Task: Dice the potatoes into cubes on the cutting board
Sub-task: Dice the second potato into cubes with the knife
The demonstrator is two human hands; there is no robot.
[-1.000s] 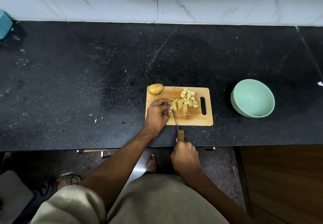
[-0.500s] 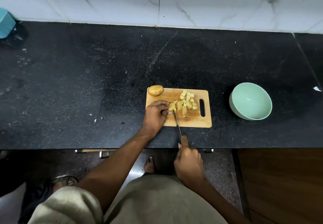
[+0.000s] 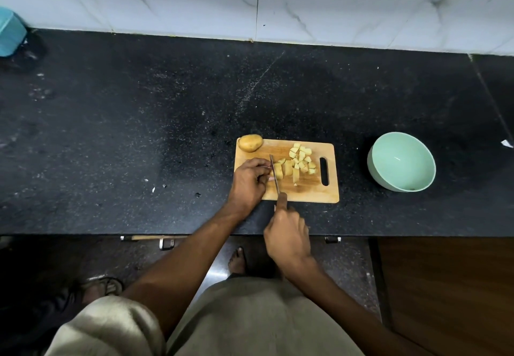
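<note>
My left hand pins potato strips on the cutting board; my right hand, off its near edge, grips the knife.

A rectangular wooden cutting board, handle slot at its right end, lies flat just right of the frame's centre. One whole, unpeeled potato sits at the board's upper left corner, overhanging the edge. Pale yellow diced cubes are heaped loosely in the upper right part of the board, beside the slot. Below and left of them, longer potato strips lie side by side near the board's middle, with a small scrap just beneath.
</note>
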